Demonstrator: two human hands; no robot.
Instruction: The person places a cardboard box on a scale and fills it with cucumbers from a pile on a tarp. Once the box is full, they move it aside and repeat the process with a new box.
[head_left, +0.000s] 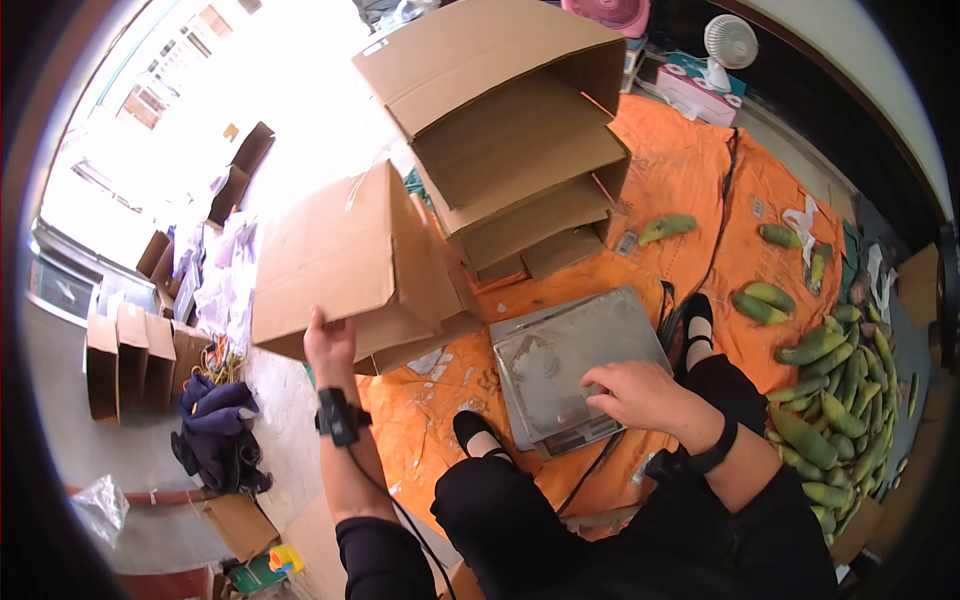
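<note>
My left hand [329, 341] grips the lower edge of an open cardboard box [325, 255], which is tilted on its side at the left; the fingertips show on its outer face. My right hand [630, 391] hangs above the flat metal top of a scale-like platform [560, 350], its fingers curled together; whether anything small is between them is hidden. Behind the platform stand nested or stacked open cardboard boxes [500, 110], their openings facing me. The platform rests on an orange sheet [420, 400].
Many green, cucumber-like vegetables [840, 410] are heaped at the right, with a few loose on the sheet. A white fan [731, 42] stands at the back right. More open boxes [130, 350] and dark clothing [215, 430] lie left. Cables run beside the platform.
</note>
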